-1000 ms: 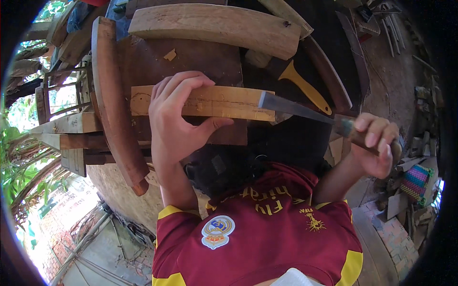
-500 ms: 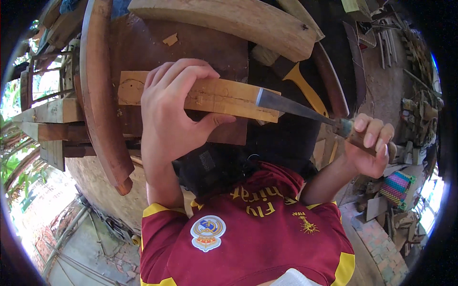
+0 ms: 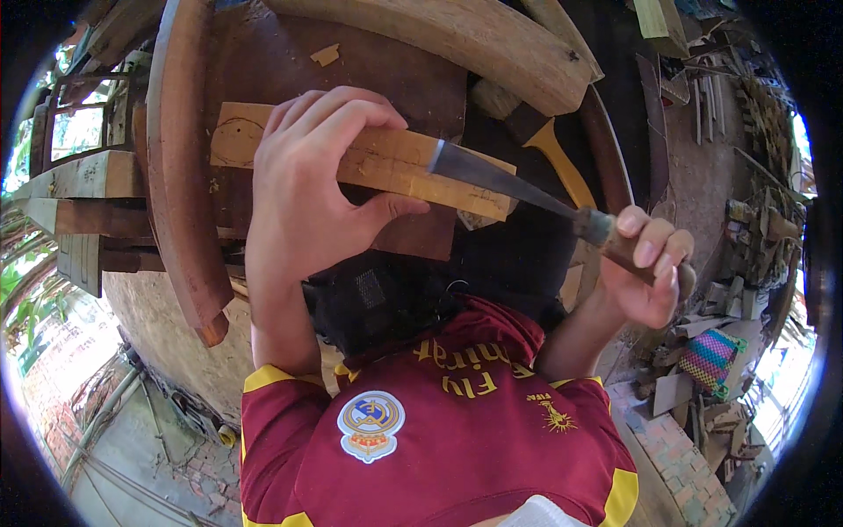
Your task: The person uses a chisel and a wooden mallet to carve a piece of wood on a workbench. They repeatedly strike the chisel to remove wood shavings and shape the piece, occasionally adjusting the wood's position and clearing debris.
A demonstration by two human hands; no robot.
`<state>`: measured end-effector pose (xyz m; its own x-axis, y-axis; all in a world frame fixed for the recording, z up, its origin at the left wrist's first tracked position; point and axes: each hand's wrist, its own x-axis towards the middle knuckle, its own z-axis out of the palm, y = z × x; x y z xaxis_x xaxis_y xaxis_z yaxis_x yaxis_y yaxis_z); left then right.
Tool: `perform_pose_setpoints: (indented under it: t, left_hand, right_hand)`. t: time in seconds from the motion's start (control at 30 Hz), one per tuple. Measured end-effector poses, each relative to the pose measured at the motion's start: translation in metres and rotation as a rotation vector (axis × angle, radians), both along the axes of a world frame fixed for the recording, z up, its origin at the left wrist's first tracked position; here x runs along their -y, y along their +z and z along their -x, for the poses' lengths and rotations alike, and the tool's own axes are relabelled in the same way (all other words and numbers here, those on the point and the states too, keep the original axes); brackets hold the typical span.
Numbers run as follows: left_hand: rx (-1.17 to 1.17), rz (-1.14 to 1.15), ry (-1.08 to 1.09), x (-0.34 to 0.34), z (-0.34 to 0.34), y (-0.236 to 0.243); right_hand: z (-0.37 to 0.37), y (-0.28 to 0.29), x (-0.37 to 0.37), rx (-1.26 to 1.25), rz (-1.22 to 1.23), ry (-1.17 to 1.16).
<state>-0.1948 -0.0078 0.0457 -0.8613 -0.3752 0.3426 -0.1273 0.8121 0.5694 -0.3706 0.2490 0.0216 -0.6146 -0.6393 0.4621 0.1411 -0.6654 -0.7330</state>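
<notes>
My left hand (image 3: 312, 189) is wrapped over a flat yellowish wooden strip (image 3: 386, 167), its fingers along the far edge and the thumb along the near one. Pencil-like lines mark the strip's face. In my right hand (image 3: 648, 268) is a chisel (image 3: 509, 186), the fingers curled round its wooden handle. The wide steel blade slants up to the left, and its bright tip lies over the strip, right of my left hand. Whether the edge touches the wood I cannot tell.
A brown board (image 3: 263, 61) lies beneath the strip, with a small wood chip (image 3: 325, 55) on it. Curved timbers stand at the left (image 3: 180, 167) and far side (image 3: 457, 39). A yellow-handled brush (image 3: 562, 162) lies behind the blade. A woven basket (image 3: 709, 358) sits at the right.
My right hand has moved left with the chisel, so the blade tip reaches farther along the strip toward my left hand. The left hand keeps its hold. The whole view has shifted slightly.
</notes>
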Motion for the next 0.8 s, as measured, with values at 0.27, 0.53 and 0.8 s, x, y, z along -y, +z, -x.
perform_pose_setpoints:
  t: [0.27,0.53,0.8]
  left_hand:
    - [0.041,0.006,-0.027,0.003,-0.001,-0.002]
    - [0.05,-0.007,-0.04,0.002,-0.004,0.001]
    - [0.014,-0.015,-0.053,0.001,-0.004,-0.001]
  right_hand:
    - [-0.006,0.0,0.002,0.018,-0.043,0.047]
    - [0.013,0.001,-0.013,0.02,-0.011,0.059]
    - [-0.001,-0.002,0.009,-0.039,-0.041,0.076]
